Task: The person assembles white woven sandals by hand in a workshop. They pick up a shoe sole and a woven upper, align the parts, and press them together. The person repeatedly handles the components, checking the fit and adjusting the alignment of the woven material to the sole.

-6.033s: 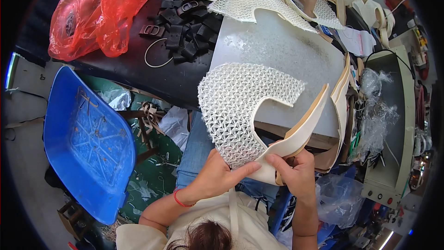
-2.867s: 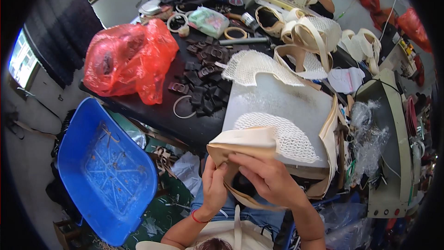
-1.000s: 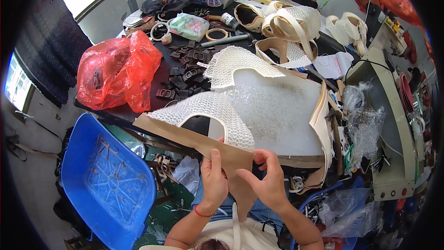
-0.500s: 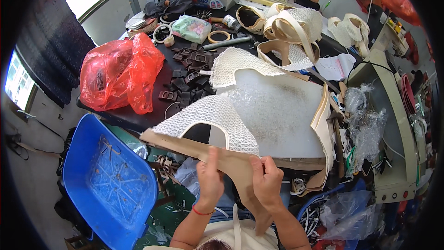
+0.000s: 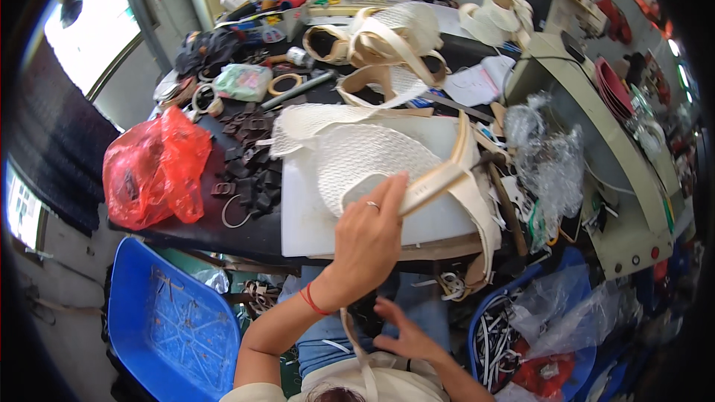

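Observation:
My left hand [image 5: 370, 234], with a ring and a red wrist string, reaches over the front of a white board [image 5: 305, 216]. Its fingers are closed at the end of a cream strip-like shoe piece [image 5: 433, 184], which slants up to the right with small marks on it. A white woven shoe upper [image 5: 361, 156] lies just beyond that hand, slightly blurred. Another woven upper [image 5: 302, 120] is partly under it. Over my lap, my right hand [image 5: 406, 333] is held with fingers apart, holding nothing. More cream pieces [image 5: 477, 212] hang at the board's right edge.
A red plastic bag [image 5: 156, 167] and dark buckles [image 5: 249, 171] lie left on the table. Finished-looking woven shoe uppers [image 5: 395, 37] are heaped behind. A blue tub [image 5: 175, 320] stands lower left, another bin [image 5: 495, 342] lower right. A co-worker's hands work at the far side.
The woven upper, held in both hands with its brown-backed edge towards me, now lies on the board. My left hand has moved forward to the cream piece; my right hand has dropped back, fingers apart.

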The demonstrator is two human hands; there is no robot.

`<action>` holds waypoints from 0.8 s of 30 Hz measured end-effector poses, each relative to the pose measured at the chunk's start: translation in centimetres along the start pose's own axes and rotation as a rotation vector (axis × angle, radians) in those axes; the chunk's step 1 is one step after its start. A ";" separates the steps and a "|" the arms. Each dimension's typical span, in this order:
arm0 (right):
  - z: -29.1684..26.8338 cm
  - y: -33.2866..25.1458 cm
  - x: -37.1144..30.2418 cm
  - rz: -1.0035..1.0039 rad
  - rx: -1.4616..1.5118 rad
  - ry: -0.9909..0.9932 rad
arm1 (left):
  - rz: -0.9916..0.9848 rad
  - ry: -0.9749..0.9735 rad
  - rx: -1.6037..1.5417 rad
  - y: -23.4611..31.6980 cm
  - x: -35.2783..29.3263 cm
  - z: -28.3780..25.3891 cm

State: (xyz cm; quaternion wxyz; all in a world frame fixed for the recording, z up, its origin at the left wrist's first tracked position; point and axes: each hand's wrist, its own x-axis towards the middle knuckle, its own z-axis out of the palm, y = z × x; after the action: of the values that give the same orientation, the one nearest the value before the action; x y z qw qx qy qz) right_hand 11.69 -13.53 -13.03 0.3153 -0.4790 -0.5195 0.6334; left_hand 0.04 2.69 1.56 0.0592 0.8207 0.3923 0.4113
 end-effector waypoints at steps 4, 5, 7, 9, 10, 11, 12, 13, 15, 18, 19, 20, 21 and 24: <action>3.3 -0.1 0.0 -0.151 -0.246 0.048 | -0.201 -0.021 -0.029 0.5 2.9 1.4; 3.7 -0.6 0.4 -0.186 -0.286 0.067 | -0.238 -0.011 -0.094 0.2 3.7 1.6; 4.2 -1.5 0.8 -0.198 -0.187 0.085 | -0.306 0.030 -0.222 0.0 5.4 1.4; 4.4 -2.1 1.2 -0.163 -0.031 0.118 | -0.374 0.215 -0.558 0.8 6.3 -0.2; 4.7 -2.2 1.2 -0.114 0.079 0.136 | -0.407 0.313 -0.725 0.9 6.4 -0.9; 4.9 -2.2 1.2 -0.064 0.190 0.153 | -0.439 0.432 -0.803 0.3 6.3 -1.2; 4.8 -1.6 1.2 -0.017 0.383 0.140 | -0.469 0.553 -0.879 -0.6 5.8 -1.4; 4.4 -0.8 1.3 0.033 0.573 0.112 | -0.491 0.640 -0.974 -1.8 4.8 -1.9; 3.0 -0.4 0.4 0.023 0.713 0.198 | -0.620 0.563 -1.052 -5.4 2.1 -1.6; -0.4 -1.6 -2.1 -0.103 0.676 0.520 | -0.525 0.357 -0.562 -9.3 -3.4 -0.9; -1.6 -3.1 -2.9 -0.143 0.692 0.555 | -0.502 0.412 -0.279 -8.2 -5.2 -1.3; -2.5 -5.3 -3.6 -0.184 0.709 0.591 | -0.472 0.464 0.002 -6.7 -6.7 -2.3; -2.9 -7.4 -3.6 -0.170 0.691 0.605 | -0.296 0.316 -0.054 -4.8 -8.0 -3.7; -3.4 -11.4 -2.7 -0.179 0.584 0.539 | 0.023 -0.205 -0.284 0.8 -8.5 -4.5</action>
State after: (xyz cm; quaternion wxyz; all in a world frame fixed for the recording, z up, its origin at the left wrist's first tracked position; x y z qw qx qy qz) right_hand 14.63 -11.72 -1.30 0.6168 -0.4711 -0.2560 0.5763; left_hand -5.75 -4.70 -0.51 0.2098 0.8460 0.3127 0.3774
